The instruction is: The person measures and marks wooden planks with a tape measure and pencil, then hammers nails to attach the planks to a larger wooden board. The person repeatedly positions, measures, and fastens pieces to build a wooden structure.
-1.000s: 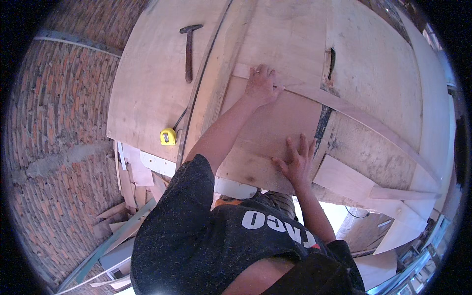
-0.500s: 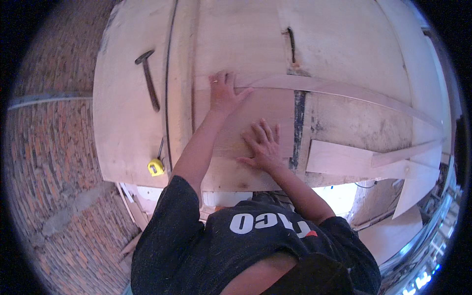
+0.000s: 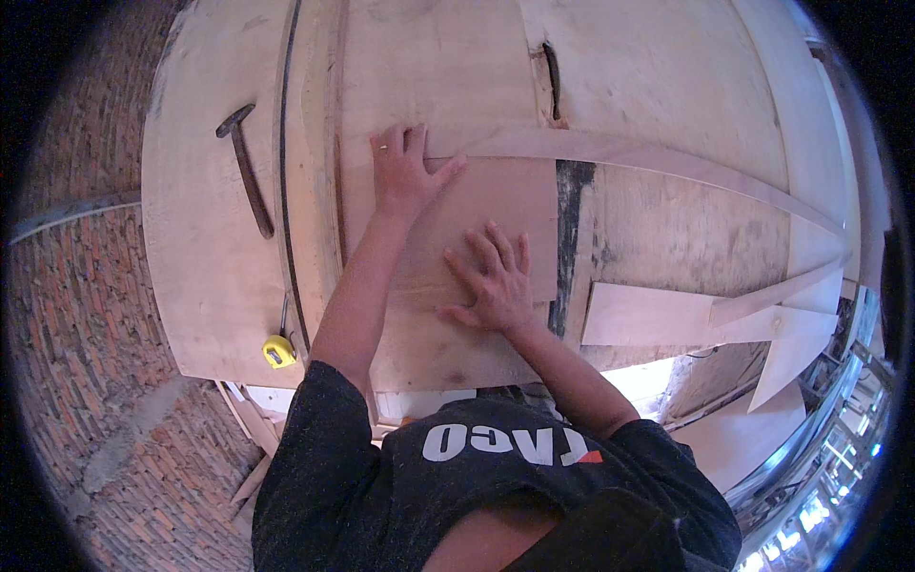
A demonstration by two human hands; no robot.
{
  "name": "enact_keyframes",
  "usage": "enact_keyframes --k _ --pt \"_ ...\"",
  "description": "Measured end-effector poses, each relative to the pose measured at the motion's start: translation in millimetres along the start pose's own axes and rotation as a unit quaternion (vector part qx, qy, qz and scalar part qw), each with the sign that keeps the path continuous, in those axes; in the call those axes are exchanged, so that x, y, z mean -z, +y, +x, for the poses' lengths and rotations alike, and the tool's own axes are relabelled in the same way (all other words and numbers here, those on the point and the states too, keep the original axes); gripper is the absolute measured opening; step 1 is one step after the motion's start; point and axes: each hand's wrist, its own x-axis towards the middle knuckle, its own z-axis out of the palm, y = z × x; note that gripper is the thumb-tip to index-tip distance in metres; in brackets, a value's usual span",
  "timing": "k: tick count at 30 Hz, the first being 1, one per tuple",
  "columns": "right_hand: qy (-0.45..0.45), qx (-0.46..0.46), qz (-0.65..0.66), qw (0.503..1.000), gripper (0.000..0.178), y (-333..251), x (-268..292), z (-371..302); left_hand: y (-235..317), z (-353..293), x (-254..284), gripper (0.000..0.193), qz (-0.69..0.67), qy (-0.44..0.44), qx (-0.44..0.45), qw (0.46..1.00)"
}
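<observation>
A thin rectangular wood panel (image 3: 448, 195) lies flat on the plywood worktop (image 3: 667, 219). Across the panel's far edge runs a long narrow wood strip (image 3: 610, 149), reaching off to the right. My left hand (image 3: 402, 181) rests at the strip's left end, fingers pointing away and thumb spread out over the panel. Flat on the panel's nearer right part is my right hand (image 3: 493, 291), its fingers fanned apart. Neither hand is wrapped round anything. What lies right under the left palm is hidden.
A hammer (image 3: 250, 176) and a yellow tape measure (image 3: 278, 352) lie to the left, beside a long dark groove (image 3: 284, 143). At the right, a wood offcut (image 3: 648, 315) lies under another strip (image 3: 762, 297). A slot (image 3: 551, 81) opens in the worktop's far part. Brick paving (image 3: 86, 353) borders the left.
The whole view has shifted, so the worktop and tools appear further left. Both hands stay on the panel and strip in about the same places.
</observation>
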Motion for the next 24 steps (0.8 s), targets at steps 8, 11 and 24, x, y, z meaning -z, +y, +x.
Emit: enact_keyframes --k 8,11,24 --pt "-0.002 0.004 -0.016 1.000 0.087 12.7 4.7 34.9 -11.5 34.0 -11.7 0.083 -0.011 0.010 0.001 1.000" --pt "0.001 0.008 -0.013 1.000 0.087 16.4 5.5 45.1 -15.4 44.2 -15.7 0.083 -0.016 -0.006 0.008 1.000" --pt "0.003 0.007 -0.035 0.999 0.092 24.9 12.7 82.7 -25.2 80.3 -27.4 0.082 0.001 0.004 0.006 1.000"
